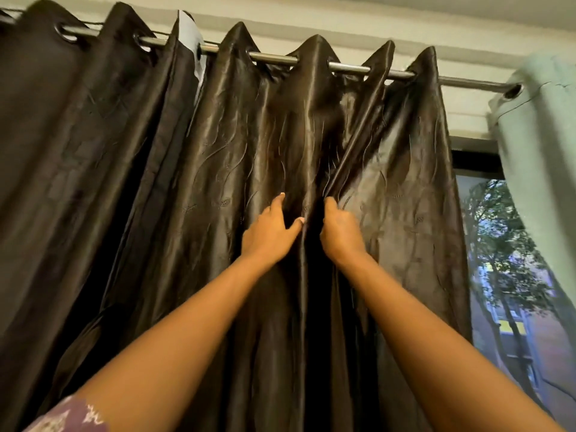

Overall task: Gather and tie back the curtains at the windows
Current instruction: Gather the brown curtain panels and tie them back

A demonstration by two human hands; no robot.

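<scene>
A shiny dark brown curtain [237, 157] with a wavy embossed pattern hangs by eyelets from a metal rod [349, 67]. Both my arms reach up to its middle folds. My left hand [269, 233] pinches a vertical fold between thumb and fingers. Just right of it, my right hand [339, 229] grips the neighbouring fold, its fingertips tucked into the cloth. A dark gap between the folds runs down between my two hands. A second dark brown curtain panel [71, 145] hangs to the left on the same rod.
A pale green curtain [542, 157] hangs at the far right end of the rod. Between it and the brown curtain the window [505, 263] shows trees and a building outside. The wall and ceiling above are cream.
</scene>
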